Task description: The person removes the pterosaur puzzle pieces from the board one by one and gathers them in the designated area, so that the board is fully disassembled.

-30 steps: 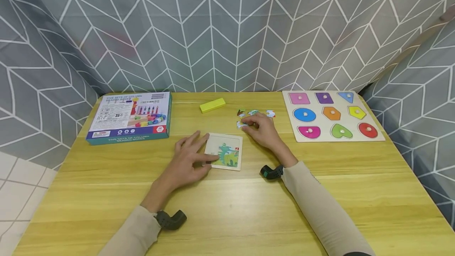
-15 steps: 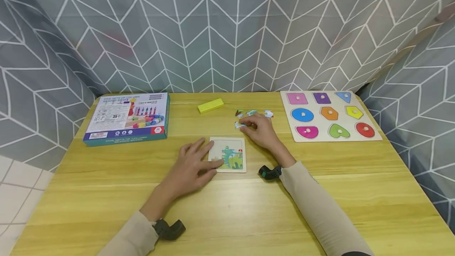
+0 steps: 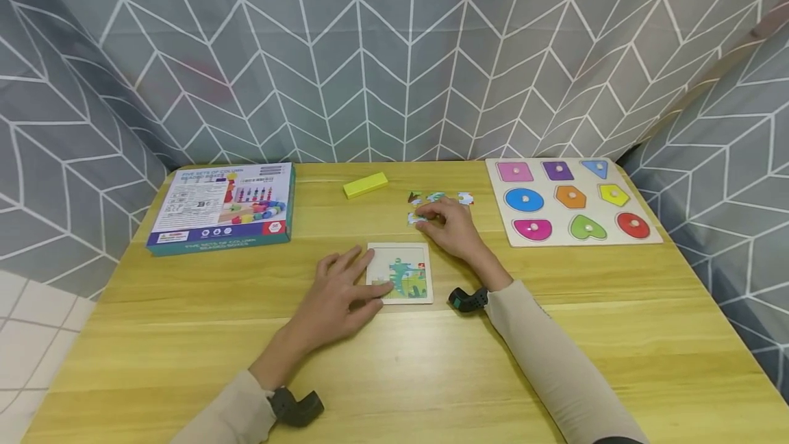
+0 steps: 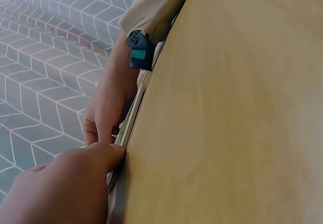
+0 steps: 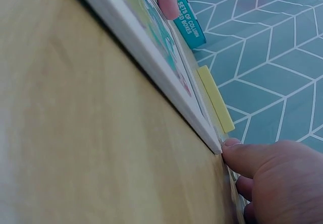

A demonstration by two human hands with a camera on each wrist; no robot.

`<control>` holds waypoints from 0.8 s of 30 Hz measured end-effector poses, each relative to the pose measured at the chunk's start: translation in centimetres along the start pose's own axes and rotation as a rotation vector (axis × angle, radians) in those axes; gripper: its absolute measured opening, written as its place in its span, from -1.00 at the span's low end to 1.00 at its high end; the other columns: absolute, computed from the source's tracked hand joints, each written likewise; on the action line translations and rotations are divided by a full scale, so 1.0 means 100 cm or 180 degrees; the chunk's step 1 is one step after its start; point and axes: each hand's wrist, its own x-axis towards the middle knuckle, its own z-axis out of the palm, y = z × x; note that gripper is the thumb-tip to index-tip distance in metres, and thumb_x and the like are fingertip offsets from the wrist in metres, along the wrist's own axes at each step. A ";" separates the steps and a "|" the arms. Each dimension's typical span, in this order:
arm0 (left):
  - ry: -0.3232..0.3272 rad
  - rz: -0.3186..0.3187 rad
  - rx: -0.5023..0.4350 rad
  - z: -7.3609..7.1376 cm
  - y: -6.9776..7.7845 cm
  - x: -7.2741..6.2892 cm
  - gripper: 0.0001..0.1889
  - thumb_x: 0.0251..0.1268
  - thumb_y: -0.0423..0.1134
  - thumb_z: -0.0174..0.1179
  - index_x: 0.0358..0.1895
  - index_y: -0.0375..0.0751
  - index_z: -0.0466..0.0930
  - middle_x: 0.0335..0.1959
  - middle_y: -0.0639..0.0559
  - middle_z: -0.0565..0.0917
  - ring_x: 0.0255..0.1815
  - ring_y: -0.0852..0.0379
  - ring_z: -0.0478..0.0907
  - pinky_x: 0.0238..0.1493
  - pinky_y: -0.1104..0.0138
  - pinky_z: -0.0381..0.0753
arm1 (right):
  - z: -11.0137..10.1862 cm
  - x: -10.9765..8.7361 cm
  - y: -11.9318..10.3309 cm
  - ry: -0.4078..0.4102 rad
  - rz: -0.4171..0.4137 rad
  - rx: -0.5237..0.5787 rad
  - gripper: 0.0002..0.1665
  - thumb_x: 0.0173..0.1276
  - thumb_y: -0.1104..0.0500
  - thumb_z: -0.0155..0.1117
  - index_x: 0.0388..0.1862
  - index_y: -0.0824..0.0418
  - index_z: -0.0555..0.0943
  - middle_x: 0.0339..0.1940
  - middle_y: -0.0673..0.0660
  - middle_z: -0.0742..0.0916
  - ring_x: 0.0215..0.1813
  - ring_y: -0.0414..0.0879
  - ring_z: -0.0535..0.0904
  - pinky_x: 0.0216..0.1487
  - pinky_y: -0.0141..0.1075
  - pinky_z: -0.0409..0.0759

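Note:
A square jigsaw board (image 3: 382,257) lies flat near the middle of the table, its lower right part filled with a green dinosaur picture. My left hand (image 3: 335,300) rests at the board's left side with fingers spread; the index finger reaches over the picture, and the thumb is by the near left corner. Beyond the board, my right hand (image 3: 453,228) has its thumb and index finger bent at a small puzzle piece (image 3: 414,218), pinching its right edge. Other loose pieces, such as a red-and-white puzzle piece (image 3: 466,198), lie behind that hand, which partly hides them.
A boxed bead set (image 3: 222,207) stands at the back left. Behind the board lies a yellow block (image 3: 366,185). A shape board with knobbed pieces (image 3: 502,221) sits at the back right. Patterned curtain (image 3: 394,53) hangs along the table's far edge.
The jigsaw board has slid a little to the right and nearer to me, with my left hand moving along beside it. My right hand has stayed at the small puzzle piece.

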 end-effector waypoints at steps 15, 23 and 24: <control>0.0043 0.0005 -0.0014 0.002 0.002 0.002 -0.69 0.39 0.03 0.27 0.16 0.32 0.72 0.51 -0.22 0.42 0.57 -0.31 0.24 0.43 -0.21 0.14 | -0.002 -0.004 0.005 0.0106 0.0095 0.0473 -0.73 0.36 0.25 0.42 0.02 0.25 0.75 -0.29 0.20 0.72 -0.29 -0.02 0.57 -0.20 -0.31 0.51; 0.0027 -0.0115 -0.0010 -0.002 0.002 0.002 -0.68 0.39 0.04 0.26 0.17 0.30 0.72 0.50 -0.24 0.41 0.58 -0.33 0.23 0.42 -0.22 0.15 | -0.004 -0.003 -0.003 -0.0182 0.0080 0.0784 -0.76 0.38 0.25 0.38 0.01 0.22 0.76 -0.28 0.18 0.72 -0.30 -0.07 0.53 -0.24 -0.37 0.48; 0.0018 -0.0123 -0.0006 -0.002 0.002 0.002 -0.68 0.40 0.04 0.26 0.17 0.30 0.71 0.51 -0.24 0.41 0.58 -0.32 0.23 0.42 -0.22 0.15 | -0.005 -0.004 -0.005 -0.0285 0.0066 0.0812 -0.76 0.39 0.25 0.38 0.01 0.21 0.76 -0.27 0.17 0.72 -0.30 -0.08 0.52 -0.25 -0.37 0.47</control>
